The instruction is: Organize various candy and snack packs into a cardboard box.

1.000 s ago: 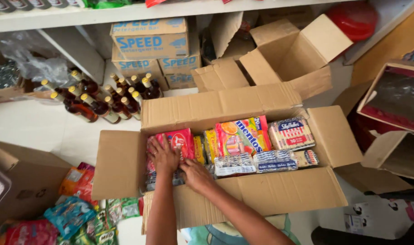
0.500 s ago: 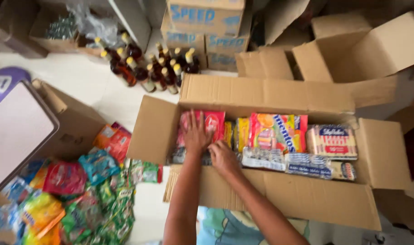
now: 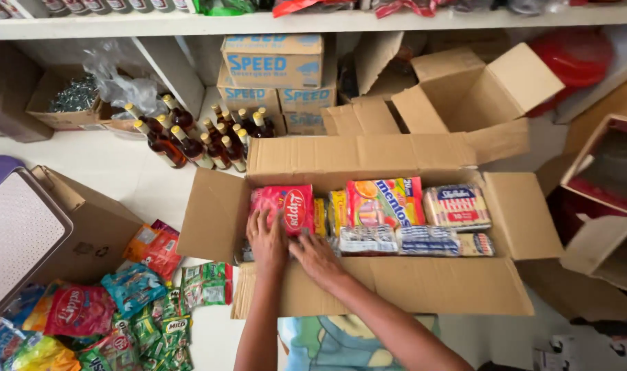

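Note:
An open cardboard box [image 3: 423, 282] sits on the floor, packed with snack and candy packs. My left hand [image 3: 266, 238] lies flat on the packs at the box's left end, just below a red candy bag [image 3: 286, 207]. My right hand [image 3: 316, 255] rests beside it, fingers spread, pressing on the packs near the front wall. Neither hand grips anything that I can see. A colourful candy multipack [image 3: 384, 200] and a striped wafer pack [image 3: 456, 206] lie further right in the box.
Brown glass bottles [image 3: 196, 141] stand behind the box by stacked cartons [image 3: 272, 69] under a shelf. Loose snack packets [image 3: 121, 309] lie on the floor at left, beside a small cardboard box [image 3: 86, 233]. Empty open cartons [image 3: 464, 89] sit behind and at right.
The view has swung about while both hands stayed on the packs at the box's left end; the right hand has shifted slightly toward the front wall.

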